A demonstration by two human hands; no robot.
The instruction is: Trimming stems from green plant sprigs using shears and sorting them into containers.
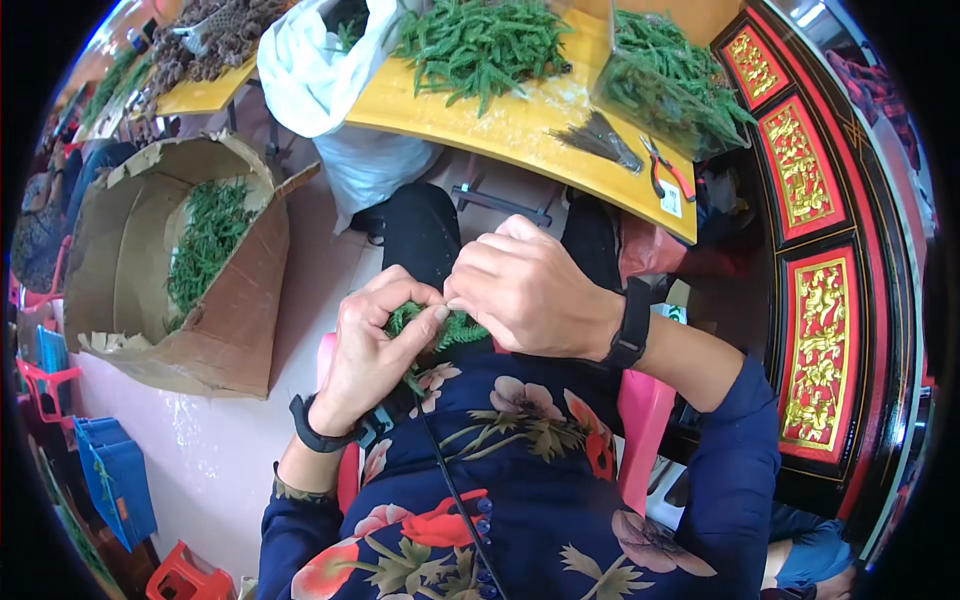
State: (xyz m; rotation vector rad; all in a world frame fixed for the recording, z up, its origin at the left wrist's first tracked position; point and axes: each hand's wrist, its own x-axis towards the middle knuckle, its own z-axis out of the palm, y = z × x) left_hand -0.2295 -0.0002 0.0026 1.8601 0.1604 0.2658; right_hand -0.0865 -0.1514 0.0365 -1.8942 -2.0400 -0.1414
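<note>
Over my lap, my left hand (372, 338) is closed around a green fir-like sprig (463, 331), its thumb and forefinger pinched together. The fingertips of my right hand (527, 292) meet those of the left just above the sprig. My right fingers are curled in, and whatever they grip is hidden behind them. Part of the greenery shows between the hands and under the right one. In front of me, a yellow table (510, 128) bears a pile of similar green sprigs (485, 48), a bundle of thin dark wires (603, 141) and red-handled pliers (664, 168).
A clear box (670, 105) of greenery occupies the table's right end. Left of the table hangs a white sack (325, 75). An open cardboard carton (235, 325) with sprigs stands on the floor at left. A dark panel with red and gold carvings (815, 330) rises at right.
</note>
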